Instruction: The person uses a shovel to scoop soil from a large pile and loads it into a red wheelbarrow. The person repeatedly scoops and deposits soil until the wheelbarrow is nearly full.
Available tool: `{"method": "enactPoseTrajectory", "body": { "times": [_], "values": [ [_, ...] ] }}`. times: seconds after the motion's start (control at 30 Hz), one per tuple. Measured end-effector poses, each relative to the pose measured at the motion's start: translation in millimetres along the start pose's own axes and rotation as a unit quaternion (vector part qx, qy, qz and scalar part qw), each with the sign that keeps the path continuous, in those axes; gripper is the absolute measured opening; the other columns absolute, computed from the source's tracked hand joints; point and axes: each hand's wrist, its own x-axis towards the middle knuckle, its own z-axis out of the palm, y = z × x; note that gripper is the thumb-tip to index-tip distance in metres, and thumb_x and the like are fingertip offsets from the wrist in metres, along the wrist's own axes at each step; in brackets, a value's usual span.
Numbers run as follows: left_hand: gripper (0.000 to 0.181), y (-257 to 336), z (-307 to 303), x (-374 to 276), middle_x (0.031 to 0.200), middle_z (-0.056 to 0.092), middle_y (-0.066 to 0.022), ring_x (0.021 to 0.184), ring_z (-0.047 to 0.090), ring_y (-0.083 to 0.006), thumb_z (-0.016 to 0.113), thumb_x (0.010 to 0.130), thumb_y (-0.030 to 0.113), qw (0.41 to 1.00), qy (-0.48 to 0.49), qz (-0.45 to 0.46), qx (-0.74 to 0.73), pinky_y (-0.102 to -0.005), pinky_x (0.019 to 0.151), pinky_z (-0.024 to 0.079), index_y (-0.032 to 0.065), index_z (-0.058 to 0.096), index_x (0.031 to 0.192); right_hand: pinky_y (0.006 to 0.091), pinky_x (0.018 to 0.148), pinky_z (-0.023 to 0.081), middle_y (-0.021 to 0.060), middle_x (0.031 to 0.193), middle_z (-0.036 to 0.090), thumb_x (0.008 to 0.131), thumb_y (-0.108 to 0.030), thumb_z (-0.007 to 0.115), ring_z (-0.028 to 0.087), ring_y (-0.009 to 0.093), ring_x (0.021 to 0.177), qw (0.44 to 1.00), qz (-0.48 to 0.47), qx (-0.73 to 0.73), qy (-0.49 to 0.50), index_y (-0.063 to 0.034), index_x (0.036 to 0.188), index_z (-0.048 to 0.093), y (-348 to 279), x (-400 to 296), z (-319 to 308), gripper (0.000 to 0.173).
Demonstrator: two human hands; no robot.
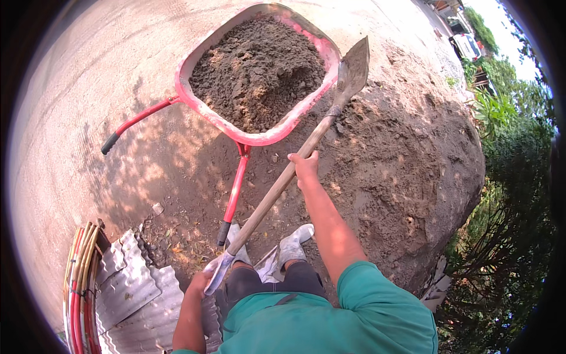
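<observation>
A long-handled shovel (pixel 283 180) slants across the view, its metal blade (pixel 355 66) up at the right rim of a red wheelbarrow (pixel 258 138). My right hand (pixel 305 168) grips the wooden shaft below the blade. Down by my left thigh, my left hand (pixel 204 278) is closed around the grip at the shaft's other end, partly hidden by it. The blade carries only a thin smear of soil. Dark, crumbly soil (pixel 261 71) is heaped in the wheelbarrow's tray. To the right lies a large mound of similar soil (pixel 393 177).
One wheelbarrow handle (pixel 236 190) reaches toward my boots (pixel 294 245); the other handle (pixel 141 121) points left. Corrugated sheets (pixel 132 292) and a bundle of bent tubes (pixel 82 283) lie at lower left. Dense plants (pixel 508 177) border the mound. A white vehicle (pixel 468 46) stands far off.
</observation>
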Motion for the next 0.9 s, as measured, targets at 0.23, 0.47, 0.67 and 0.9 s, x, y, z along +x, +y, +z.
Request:
{"method": "enactPoseTrajectory", "body": {
  "times": [0.23,0.47,0.67,0.9],
  "values": [
    [0.023,30,19,-81,0.065,0.049,-0.0045,0.049,0.051,-0.0136,0.056,0.075,0.008,0.942,0.192,0.273,0.033,-0.0279,0.044,0.043,0.0052,0.046,0.095,0.0404,0.059,0.052,0.0088,0.078,0.051,0.073,-0.005,0.064,0.055,0.023,0.063,0.916,0.226,0.331,0.013,-0.0034,0.09,0.047,91,-35,-72,0.024],
    [0.013,33,-78,-98,0.06,0.049,-0.0035,0.044,0.045,-0.0126,0.058,0.078,0.012,0.886,0.273,0.356,0.117,-0.0258,0.041,0.035,0.0018,0.05,0.08,0.0381,0.056,0.051,0.0055,0.066,0.048,0.075,-0.011,0.06,0.052,0.019,0.056,0.816,0.387,0.423,0.07,-0.006,0.076,0.049,212,-79,-52,0.012],
    [0.021,80,-140,-210,0.05,0.043,-0.0017,0.037,0.04,-0.0104,0.052,0.077,0.015,0.782,0.391,0.407,0.266,-0.0256,0.035,0.032,-0.0034,0.055,0.085,0.0433,0.062,0.053,0.0107,0.069,0.052,0.075,-0.013,0.06,0.056,0.025,0.062,0.688,0.521,0.502,-0.06,-0.0034,0.078,0.051,253,-160,28,0.014],
    [0.009,113,91,-104,0.05,0.043,-0.0031,0.036,0.042,-0.0115,0.05,0.074,0.01,0.801,0.353,0.393,0.281,-0.0246,0.033,0.035,0.003,0.047,0.069,0.0434,0.063,0.05,0.0088,0.067,0.05,0.075,-0.015,0.059,0.054,0.025,0.062,0.677,0.489,0.55,0.021,-0.0055,0.076,0.049,359,-33,-75,0.014]
  ]
}}
